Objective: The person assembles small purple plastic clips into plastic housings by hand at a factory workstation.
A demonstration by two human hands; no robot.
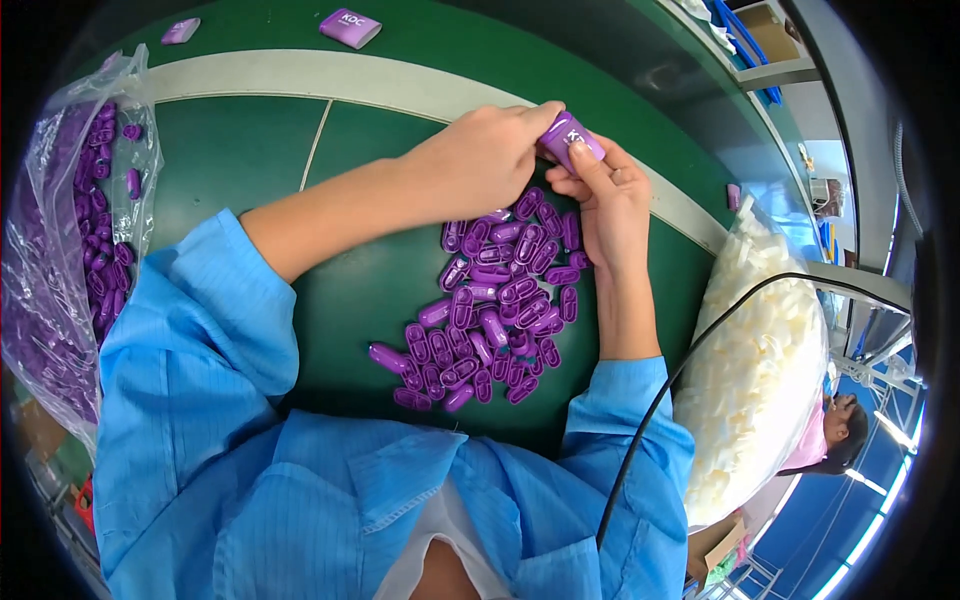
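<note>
Hands meet at one o'clock over the green table [250,150]: the left hand [480,160] and right hand [605,205] both pinch one purple case [572,138]. A pile of purple shells [495,305] lies just below. Bags sit at nine o'clock [75,250] and four o'clock [755,370]; another case [350,27] at twelve.

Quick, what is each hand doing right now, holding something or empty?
Left hand: closed on the small purple plastic case, fingers at its top end.
Right hand: closed on the same purple case, thumb pressed on its side.
</note>
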